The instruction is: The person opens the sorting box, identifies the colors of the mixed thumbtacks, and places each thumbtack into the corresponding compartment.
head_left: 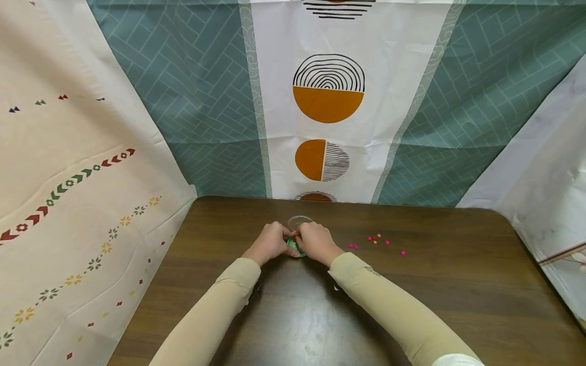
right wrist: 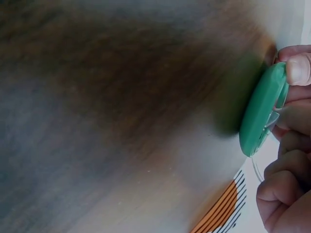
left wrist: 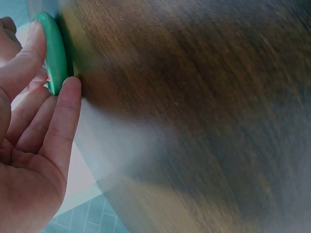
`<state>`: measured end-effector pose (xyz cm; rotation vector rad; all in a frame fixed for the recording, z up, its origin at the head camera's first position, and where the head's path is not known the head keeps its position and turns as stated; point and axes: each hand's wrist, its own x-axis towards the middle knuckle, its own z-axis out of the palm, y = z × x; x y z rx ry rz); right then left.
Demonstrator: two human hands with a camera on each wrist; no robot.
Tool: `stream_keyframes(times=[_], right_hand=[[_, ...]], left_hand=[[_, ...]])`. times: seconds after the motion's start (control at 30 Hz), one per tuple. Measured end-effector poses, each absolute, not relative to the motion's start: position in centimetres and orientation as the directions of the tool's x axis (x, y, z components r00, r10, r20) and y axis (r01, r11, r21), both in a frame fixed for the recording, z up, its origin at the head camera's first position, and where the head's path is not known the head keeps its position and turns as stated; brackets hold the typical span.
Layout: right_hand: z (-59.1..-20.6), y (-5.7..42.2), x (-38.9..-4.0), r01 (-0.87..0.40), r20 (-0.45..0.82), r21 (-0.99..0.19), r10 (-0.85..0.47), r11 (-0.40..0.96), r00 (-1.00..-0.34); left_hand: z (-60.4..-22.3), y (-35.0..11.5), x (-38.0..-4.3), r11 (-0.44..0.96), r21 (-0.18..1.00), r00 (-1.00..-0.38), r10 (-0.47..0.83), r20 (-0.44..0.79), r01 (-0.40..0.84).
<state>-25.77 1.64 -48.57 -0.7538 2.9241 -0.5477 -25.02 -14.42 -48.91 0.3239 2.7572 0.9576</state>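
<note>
A small round green case (head_left: 293, 245) with a clear round lid (head_left: 299, 219) raised behind it is between both hands near the table's far middle. My left hand (head_left: 273, 243) pinches the case's rim, thumb on its near side and fingers below, as the left wrist view shows. My right hand (head_left: 317, 241) has its fingers curled at the case's open side. One fingertip touches a clear piece (right wrist: 273, 118) there; whether it pinches anything is hidden. A little red shows inside the case beside the right fingertips. Seen edge-on, the green shell (right wrist: 262, 109) is tilted.
Several small pink and orange beads (head_left: 387, 242) lie scattered on the brown wooden table (head_left: 458, 284), right of the hands. A small pale scrap (head_left: 336, 288) is by the right sleeve. Patterned cloth (head_left: 210, 101) hangs along the table's far edge and both sides.
</note>
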Motion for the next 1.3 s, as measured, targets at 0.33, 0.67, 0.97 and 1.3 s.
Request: stream_keyframes(times=[0.33,0.67,0.97,1.3], right_hand=[[-48.7,2.2,-26.0,-0.453,-0.047,-0.441,-0.524,0.775,-0.851],[-48.8,2.3,-26.2,-0.419,-0.042,-0.457,-0.489,0.785,-0.871],[-48.5,2.4,-26.0,-0.415,0.009,-0.494,-0.473,0.764,-0.881],[-47.1,3.9,-25.4,-0.502,0.106,-0.496,-0.524,0.709,-0.845]], left_hand=[[-49.2,-14.2,-25.0,0.756,0.642,-0.954,0.272,-0.124,0.132],[-49.1,-14.1,-25.0,0.749,0.649,-0.952,0.280,-0.125,0.135],[-49.0,-14.0,-25.3,0.769,0.627,-0.958,0.258,-0.128,0.123],[-48.9,-14.3,-25.2,0.763,0.636,-0.957,0.256,-0.134,0.115]])
